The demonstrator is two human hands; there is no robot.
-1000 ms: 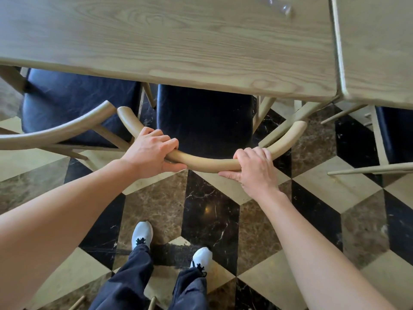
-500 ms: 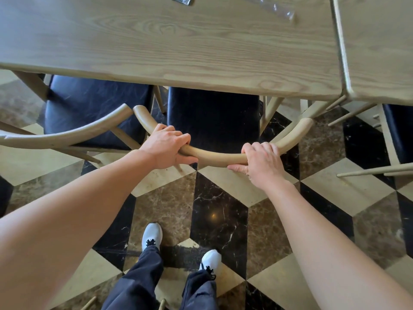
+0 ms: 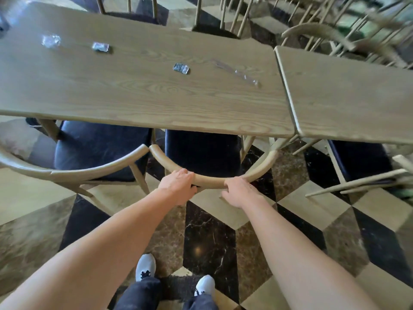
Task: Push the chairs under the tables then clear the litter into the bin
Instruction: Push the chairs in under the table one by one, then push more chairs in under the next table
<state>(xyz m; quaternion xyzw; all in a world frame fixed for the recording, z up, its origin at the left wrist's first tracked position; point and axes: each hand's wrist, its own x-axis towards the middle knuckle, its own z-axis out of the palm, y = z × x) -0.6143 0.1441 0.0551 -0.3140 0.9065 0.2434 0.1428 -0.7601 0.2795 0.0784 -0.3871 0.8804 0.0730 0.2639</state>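
Observation:
A wooden chair (image 3: 211,181) with a curved back rail and dark seat stands half under the long wooden table (image 3: 138,101). My left hand (image 3: 177,184) grips the rail left of its middle, and my right hand (image 3: 238,191) grips it just to the right. Most of the seat is hidden below the tabletop. On the table lie small silvery wrappers, one at the far left (image 3: 51,40), one beside it (image 3: 100,47), one near the middle (image 3: 181,68), plus a strip of clear plastic (image 3: 242,74).
A second chair (image 3: 73,171) stands to the left, its rail nearly touching mine. Another table (image 3: 348,95) joins on the right with a chair (image 3: 362,164) under it. More chairs (image 3: 335,34) crowd the far side. No bin is visible.
The chair has slid further under the table with both hands on its rail. My head has lifted, so the tabletop and its litter have come into view.

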